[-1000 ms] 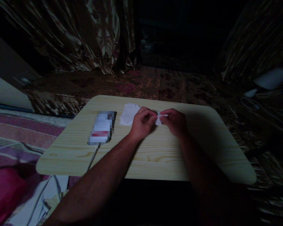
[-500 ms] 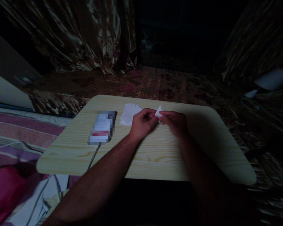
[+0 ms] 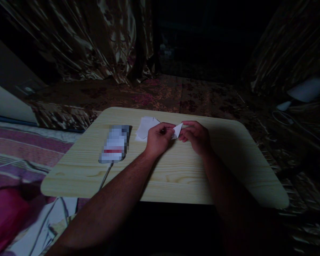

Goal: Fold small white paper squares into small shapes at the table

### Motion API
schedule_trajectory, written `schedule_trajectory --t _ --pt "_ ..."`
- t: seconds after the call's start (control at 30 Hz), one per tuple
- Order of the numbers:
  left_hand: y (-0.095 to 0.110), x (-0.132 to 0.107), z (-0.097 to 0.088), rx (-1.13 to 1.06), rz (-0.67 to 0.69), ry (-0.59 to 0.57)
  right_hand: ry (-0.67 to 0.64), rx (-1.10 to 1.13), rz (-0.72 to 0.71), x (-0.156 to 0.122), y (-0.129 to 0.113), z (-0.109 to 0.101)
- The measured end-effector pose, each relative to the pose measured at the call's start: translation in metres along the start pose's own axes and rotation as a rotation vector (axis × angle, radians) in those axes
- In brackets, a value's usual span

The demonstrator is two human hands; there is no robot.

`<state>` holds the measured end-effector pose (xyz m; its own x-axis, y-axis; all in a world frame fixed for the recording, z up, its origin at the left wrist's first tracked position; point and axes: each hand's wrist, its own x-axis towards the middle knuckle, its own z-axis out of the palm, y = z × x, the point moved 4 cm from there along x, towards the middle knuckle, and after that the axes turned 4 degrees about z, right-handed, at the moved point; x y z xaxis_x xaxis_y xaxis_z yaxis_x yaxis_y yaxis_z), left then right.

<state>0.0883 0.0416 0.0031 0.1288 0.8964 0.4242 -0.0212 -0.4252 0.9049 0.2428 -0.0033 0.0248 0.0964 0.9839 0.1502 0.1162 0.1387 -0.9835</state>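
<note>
Head view, table: a pale wood-grain table [image 3: 176,174] with rounded corners fills the middle; a stack of white paper [image 3: 146,127] lies near its far edge, and a pixelated slab [image 3: 114,144] lies nearer its left side, a pale cable [image 3: 106,176] running from its near end.
Room: dim; a shiny patterned curtain [image 3: 117,39] hangs beyond, above a ledge covered in floral cloth [image 3: 154,94]. A striped bed cover [image 3: 29,144] spreads at left, with a red bundle [image 3: 6,217] on it.
Folded paper: the small white folded paper [image 3: 178,131] is between the hands, just right of the stack, showing a triangular face.
Left hand: the person's left hand [image 3: 159,138] pinches the paper between thumb and fingers.
Right hand: the right hand [image 3: 196,136] has its fingers parted at the paper's right edge; whether it grips cannot be told.
Change: half a second ago the paper's point stood up with the right fingers closed on it; now the triangle leans right and those fingers have spread. The stack and slab lie where they did.
Hard to see: the left hand covers part of the stack and the paper's left portion; the slab's detail is masked; a pale object [image 3: 308,89] at right is blurred; the forearms run out at the bottom.
</note>
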Motion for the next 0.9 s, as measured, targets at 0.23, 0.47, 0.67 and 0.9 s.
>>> schedule_trajectory --t 0.23,0.47,0.67,0.9 --pt "-0.002 -0.002 0.002 -0.040 0.005 -0.026 0.093 -0.049 0.023 0.004 0.011 0.000" --pt "-0.002 -0.002 0.003 -0.111 -0.009 -0.014 -0.004 0.005 0.025 0.000 0.003 0.000" --pt "0.002 0.000 0.002 -0.181 -0.052 -0.001 -0.081 0.144 -0.015 0.000 0.004 -0.003" --pt "0.007 -0.002 0.008 -0.275 -0.104 -0.076 0.013 0.159 -0.035 0.001 0.001 -0.005"
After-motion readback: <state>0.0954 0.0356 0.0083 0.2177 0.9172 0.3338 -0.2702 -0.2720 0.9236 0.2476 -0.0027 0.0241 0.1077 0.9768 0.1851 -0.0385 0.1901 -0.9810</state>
